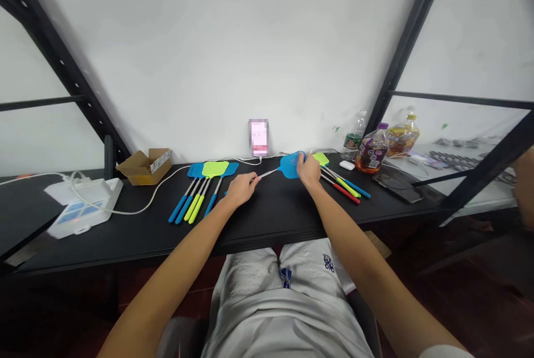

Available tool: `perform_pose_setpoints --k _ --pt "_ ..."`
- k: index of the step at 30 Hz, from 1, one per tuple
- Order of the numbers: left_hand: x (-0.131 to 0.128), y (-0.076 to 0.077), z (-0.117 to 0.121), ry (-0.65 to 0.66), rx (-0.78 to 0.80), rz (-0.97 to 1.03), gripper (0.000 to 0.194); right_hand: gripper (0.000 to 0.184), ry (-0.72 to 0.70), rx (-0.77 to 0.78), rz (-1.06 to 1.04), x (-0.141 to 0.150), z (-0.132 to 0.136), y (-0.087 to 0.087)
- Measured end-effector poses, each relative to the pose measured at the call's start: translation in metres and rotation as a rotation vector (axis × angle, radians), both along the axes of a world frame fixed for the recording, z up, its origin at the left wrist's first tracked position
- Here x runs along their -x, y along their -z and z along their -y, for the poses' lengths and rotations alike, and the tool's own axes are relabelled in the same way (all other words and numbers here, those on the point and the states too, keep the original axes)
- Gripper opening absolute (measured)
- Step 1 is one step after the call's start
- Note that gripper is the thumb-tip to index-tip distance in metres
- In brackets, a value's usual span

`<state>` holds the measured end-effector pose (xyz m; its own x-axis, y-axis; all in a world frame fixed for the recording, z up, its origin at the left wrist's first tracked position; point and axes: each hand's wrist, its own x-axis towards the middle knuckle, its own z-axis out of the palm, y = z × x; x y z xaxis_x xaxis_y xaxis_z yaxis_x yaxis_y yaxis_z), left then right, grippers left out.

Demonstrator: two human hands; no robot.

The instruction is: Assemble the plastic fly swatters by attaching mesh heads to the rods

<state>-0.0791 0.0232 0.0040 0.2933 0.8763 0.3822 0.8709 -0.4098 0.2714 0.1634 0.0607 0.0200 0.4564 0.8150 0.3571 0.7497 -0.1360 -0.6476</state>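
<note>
The fingers (252, 179) of the left hand (241, 190) are clenched on the thin metal shaft (269, 172) of a blue fly swatter (288, 167). The right hand's fingers (301, 161) are curled over the swatter's mesh head and grasp it; grip pressure cannot be determined. The swatter lies across the gap between the hands, above a black desk (267, 219); whether it touches the surface cannot be confirmed.

Left of the hands lies a group of blue and lime swatters (212, 169) with handles angled toward the desk edge. Just right lie further swatters (344, 185) with red, lime and blue handles. Beyond these stand a white earbud case (346, 165), a clear water bottle (354, 137) and a purple-capped bottle (371, 150). A smartphone (396, 188) lies farther right. At far left are a cardboard box (144, 167) and a white power strip (83, 208).
</note>
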Motion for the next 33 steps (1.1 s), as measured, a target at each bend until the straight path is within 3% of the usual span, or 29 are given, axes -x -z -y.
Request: perform_pose_setpoints --k 15,22,33 --pt "0.001 0.004 -0.001 0.059 -0.046 -0.076 0.033 0.055 -0.097 -0.003 0.105 0.001 -0.003 0.005" --pt "0.003 0.004 0.000 0.031 -0.066 -0.094 0.034 0.056 -0.110 0.011 0.132 0.006 -0.002 0.006" --pt "0.006 -0.007 0.003 -0.099 -0.150 -0.075 0.034 0.049 -0.325 -0.101 0.176 -0.004 -0.006 0.007"
